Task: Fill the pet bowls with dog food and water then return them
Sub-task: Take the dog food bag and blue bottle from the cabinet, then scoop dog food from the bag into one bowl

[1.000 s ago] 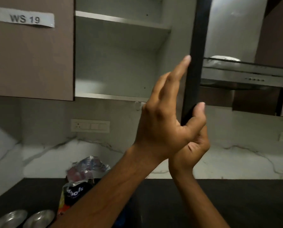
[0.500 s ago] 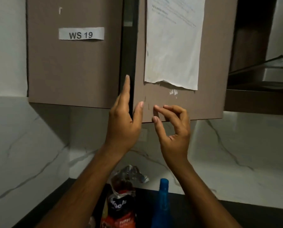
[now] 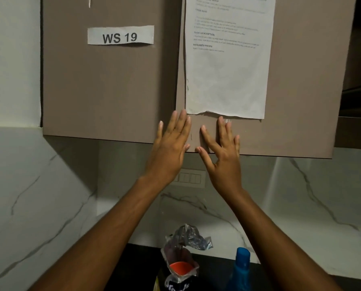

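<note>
My left hand (image 3: 171, 143) lies flat with fingers spread on the lower edge of the brown wall cabinet, where its two doors meet. My right hand (image 3: 222, 148) is pressed flat on the right cabinet door (image 3: 301, 80), which is shut. Neither hand holds anything. Below, on the black counter, stands an open dog food bag (image 3: 180, 261) with a crumpled foil top and an orange scoop inside. A blue bottle (image 3: 241, 269) stands just right of the bag. The pet bowls are out of view.
The left cabinet door (image 3: 112, 85) carries a "WS 19" label (image 3: 120, 35). A printed sheet (image 3: 227, 59) is taped to the right door. A switch plate (image 3: 191, 178) sits on the marble backsplash (image 3: 49, 196). A dark hood edge (image 3: 358, 122) shows at right.
The right cabinet door swung from wide open to fully shut. Both hands went from gripping its edge to lying flat on the door fronts. My view shifted left and up, and the bowls left the frame.
</note>
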Motion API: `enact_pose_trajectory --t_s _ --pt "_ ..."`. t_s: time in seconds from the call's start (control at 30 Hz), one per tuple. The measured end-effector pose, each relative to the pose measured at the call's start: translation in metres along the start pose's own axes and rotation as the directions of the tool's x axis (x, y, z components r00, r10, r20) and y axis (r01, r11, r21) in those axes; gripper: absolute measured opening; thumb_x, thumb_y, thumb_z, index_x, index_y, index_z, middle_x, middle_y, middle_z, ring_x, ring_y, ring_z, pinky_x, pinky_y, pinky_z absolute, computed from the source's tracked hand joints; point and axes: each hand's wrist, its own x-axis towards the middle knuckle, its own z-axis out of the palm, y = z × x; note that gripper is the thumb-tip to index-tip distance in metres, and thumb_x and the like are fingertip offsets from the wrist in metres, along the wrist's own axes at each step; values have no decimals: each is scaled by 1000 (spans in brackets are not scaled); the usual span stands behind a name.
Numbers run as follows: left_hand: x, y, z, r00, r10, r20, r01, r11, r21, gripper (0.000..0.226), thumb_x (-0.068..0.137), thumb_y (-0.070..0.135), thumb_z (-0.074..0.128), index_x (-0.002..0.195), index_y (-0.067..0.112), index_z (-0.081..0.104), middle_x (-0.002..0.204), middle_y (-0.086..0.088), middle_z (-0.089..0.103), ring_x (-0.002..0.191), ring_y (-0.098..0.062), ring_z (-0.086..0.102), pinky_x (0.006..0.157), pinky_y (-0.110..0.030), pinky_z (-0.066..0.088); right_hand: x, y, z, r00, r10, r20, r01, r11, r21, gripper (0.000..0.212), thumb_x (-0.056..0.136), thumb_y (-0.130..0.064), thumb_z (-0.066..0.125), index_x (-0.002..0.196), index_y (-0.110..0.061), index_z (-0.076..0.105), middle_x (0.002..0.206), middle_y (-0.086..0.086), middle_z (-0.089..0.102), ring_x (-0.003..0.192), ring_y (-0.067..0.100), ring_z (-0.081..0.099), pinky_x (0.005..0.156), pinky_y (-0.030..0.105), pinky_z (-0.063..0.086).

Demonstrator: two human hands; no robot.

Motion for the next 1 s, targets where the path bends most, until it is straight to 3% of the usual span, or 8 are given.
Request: enact_pose_trajectory --t_s 0.13,0.37,0.57,0.73,0.8,0.9,1.0 --pt "-1 -8 30 997 10 74 -14 999 52 68 101 12 42 155 8 0 164 -10 -7 152 -24 -9 123 -43 -2 6 11 22 1000 17 13 -15 995 -96 50 101 -42 52 149 -36 40 167 3 8 155 21 0 124 45 1" --pt "4 -25 65 970 -18 241 8 999 45 90 95 34 54 155 8 -8 163 -12 -17 151 -24 -15 123 -41 -6 14 30 52 997 49 64 -32 970 -239 49 100 -36 55 147 -34 42 166 9 10 154 29 2 122 51 5" --pt "5 -34 81 970 7 243 -16 999 34 100 89 38 61 155 7 -8 163 -13 -16 151 -26 -15 122 -43 -5 11 39 59 995 39 91 -11 956 -293 55 96 -26 59 148 -32 42 166 11 13 153 34 5 122 52 7" --pt "-3 -31 78 973 16 231 9 995 -104 98 88 38 62 156 9 -4 164 -10 -13 152 -24 -12 123 -48 -2 5 29 53 987 70 147 -24 954 -298 65 93 -20 61 151 -31 37 167 10 8 153 34 3 121 50 2" --pt "-15 -27 76 969 11 245 41 978 -204 90 92 36 58 156 12 0 165 -6 -8 152 -20 -8 123 -49 -1 -4 20 51 977 120 176 -79 971 -225 65 92 -18 62 151 -30 39 167 7 10 154 30 5 122 50 4" --pt "-50 -20 73 968 -32 247 127 917 -377 72 94 30 56 155 14 21 164 -3 15 151 -18 14 124 -46 9 -35 3 46 977 154 144 -154 988 -12 50 90 -13 63 139 -21 56 157 4 39 144 19 36 118 38 30" --pt "-99 -13 71 950 -137 281 266 826 -498 48 92 26 62 137 14 51 149 -4 45 138 -20 39 114 -39 34 -82 -10 43 958 228 171 -253 957 142 25 90 -11 64 114 -19 70 115 -4 68 103 5 62 88 25 52"
